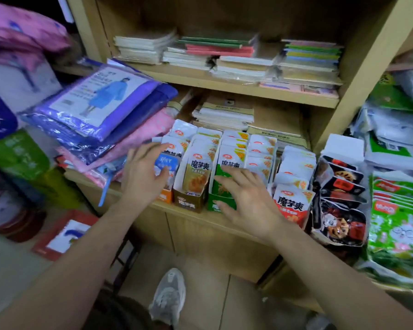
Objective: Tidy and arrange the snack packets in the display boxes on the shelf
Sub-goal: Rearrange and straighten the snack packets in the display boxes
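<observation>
Several display boxes of snack packets stand side by side on the shelf edge: an orange box (165, 197) with blue-white packets (165, 163), a brown box (190, 202) with yellow packets (198, 171), a green box (214, 204) with green packets (227, 160), and red packets (292, 203) to the right. My left hand (143, 172) hovers with spread fingers over the orange box, fingertips near the blue packets. My right hand (246, 198) is spread flat over the front of the green box. Neither hand holds a packet.
Folded raincoat packages (100, 110) are piled left of the boxes. Black-red snack bags (339, 201) and green snack bags (396, 225) fill the right. Notebook stacks (224, 53) lie on the upper shelf, paper pads (224, 114) behind the boxes. My shoe (168, 296) is on the floor below.
</observation>
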